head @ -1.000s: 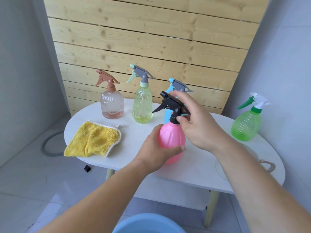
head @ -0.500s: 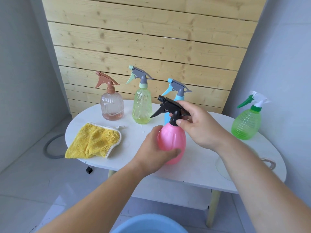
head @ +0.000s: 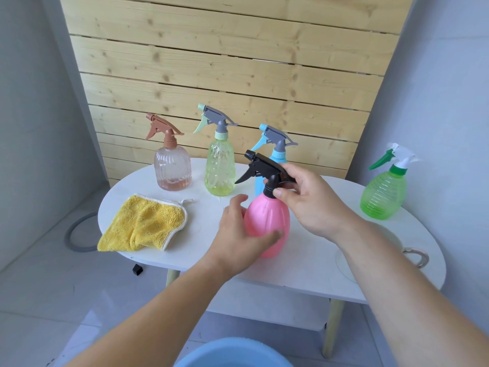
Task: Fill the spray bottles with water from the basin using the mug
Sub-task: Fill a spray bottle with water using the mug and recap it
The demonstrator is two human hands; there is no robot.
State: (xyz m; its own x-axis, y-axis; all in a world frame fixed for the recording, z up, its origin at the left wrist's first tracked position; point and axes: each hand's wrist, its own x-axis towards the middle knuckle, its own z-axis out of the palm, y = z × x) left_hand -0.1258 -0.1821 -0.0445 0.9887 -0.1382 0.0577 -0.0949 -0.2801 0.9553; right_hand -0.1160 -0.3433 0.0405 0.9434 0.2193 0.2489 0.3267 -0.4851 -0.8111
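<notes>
A pink spray bottle (head: 267, 221) with a black trigger head (head: 260, 166) stands upright on the white table (head: 206, 258). My left hand (head: 238, 234) grips its body from the left. My right hand (head: 309, 200) pinches the black head at the neck. Behind stand a clear brown-topped bottle (head: 172, 165), a yellow-green bottle (head: 219, 168) and a blue bottle (head: 277, 147), partly hidden. A green bottle (head: 383, 192) stands at the right. A clear mug (head: 412, 256) sits behind my right forearm, mostly hidden. The blue basin's (head: 232, 353) rim shows at the bottom edge.
A yellow cloth (head: 143, 226) lies on the table's left part. A wooden slat panel (head: 225, 75) rises behind the table. A grey hose (head: 76, 234) lies on the tiled floor at the left. Grey walls close in on both sides.
My right hand has shifted around the black spray head, its thumb now at the neck. The left hand's grip has moved slightly lower on the pink body. The bottle stays in place.
</notes>
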